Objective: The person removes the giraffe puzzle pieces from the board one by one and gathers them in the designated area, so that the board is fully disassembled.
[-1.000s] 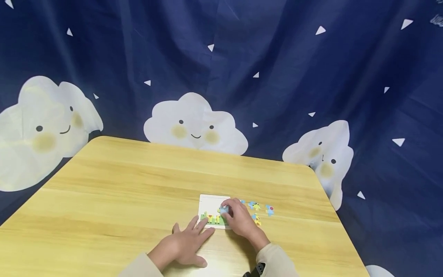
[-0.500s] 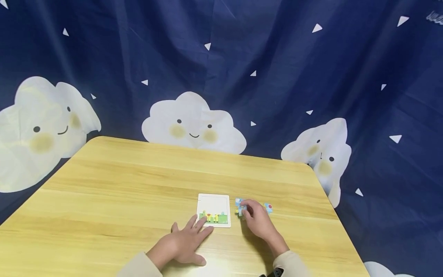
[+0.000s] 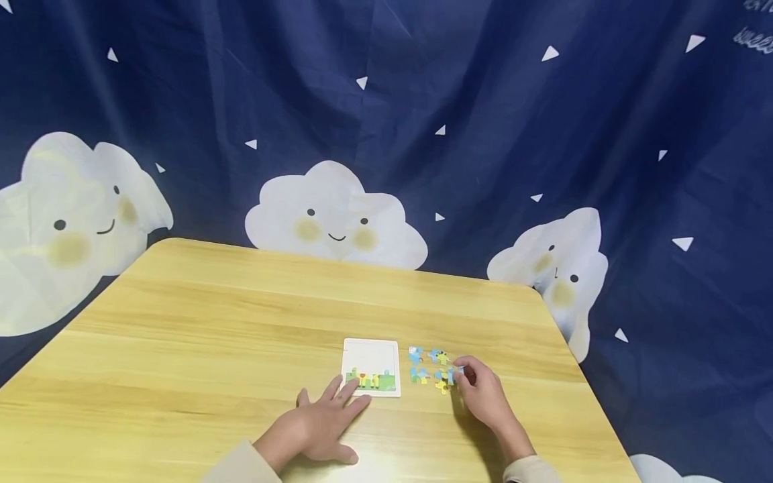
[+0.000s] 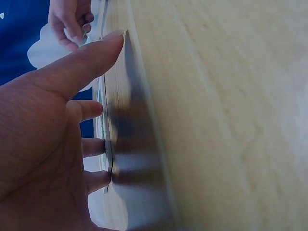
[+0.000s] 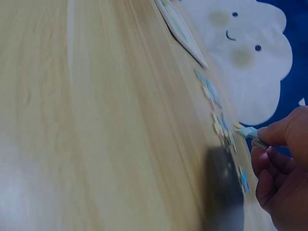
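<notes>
A white puzzle tray (image 3: 370,353) lies on the table, with a green strip (image 3: 386,382) of pieces showing giraffe legs along its near side. My left hand (image 3: 323,424) is spread flat, its fingertips resting on the tray's near-left corner; the left wrist view shows those fingers straight against the tray's edge. To the right, my right hand (image 3: 486,396) is over the loose jigsaw pieces. Between its thumb and finger it pinches a light-blue puzzle piece (image 5: 248,133), lifted off the table in the right wrist view. My fingers partly hide this piece from the head view.
Several loose blue-and-yellow puzzle pieces (image 3: 419,376) lie right of the tray, one of them with white and blue (image 3: 415,353) at the back left. The wooden table (image 3: 211,322) extends around them. A dark blue curtain (image 3: 483,100) with clouds hangs behind its far edge.
My right hand has moved right, from the tray to the far side of the loose pieces. The light-blue piece it held over the tray is gone from there. My left hand stays put.
</notes>
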### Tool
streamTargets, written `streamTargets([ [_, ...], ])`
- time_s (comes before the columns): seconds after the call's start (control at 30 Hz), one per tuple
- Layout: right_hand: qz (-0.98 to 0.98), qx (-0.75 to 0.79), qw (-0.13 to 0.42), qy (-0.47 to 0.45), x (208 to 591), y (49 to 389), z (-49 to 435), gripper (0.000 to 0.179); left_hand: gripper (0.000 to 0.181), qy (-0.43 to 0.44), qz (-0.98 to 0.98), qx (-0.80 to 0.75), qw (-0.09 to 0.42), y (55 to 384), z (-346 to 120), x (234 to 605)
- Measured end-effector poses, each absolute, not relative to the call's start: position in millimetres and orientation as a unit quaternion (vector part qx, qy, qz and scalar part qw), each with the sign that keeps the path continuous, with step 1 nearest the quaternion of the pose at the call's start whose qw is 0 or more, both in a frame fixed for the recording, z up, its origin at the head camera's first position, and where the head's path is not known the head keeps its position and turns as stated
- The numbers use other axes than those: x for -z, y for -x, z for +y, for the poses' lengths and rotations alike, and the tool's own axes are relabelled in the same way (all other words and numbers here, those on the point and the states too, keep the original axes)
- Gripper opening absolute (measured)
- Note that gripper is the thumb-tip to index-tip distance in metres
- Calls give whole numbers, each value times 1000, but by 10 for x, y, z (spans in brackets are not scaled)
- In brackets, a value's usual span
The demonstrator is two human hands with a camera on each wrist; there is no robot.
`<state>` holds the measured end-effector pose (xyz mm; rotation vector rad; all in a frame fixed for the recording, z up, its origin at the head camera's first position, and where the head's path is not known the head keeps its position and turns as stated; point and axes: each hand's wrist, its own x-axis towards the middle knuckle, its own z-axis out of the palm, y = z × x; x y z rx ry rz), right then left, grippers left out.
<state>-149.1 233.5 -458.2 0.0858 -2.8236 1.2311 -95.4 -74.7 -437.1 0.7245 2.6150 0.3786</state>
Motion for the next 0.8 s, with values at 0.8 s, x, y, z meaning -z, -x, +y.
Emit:
streamTargets([
  [0.8,-945,-324,29,20,4687,1462,2527,28,87,-260,935,-143,197,958,-737,4376],
])
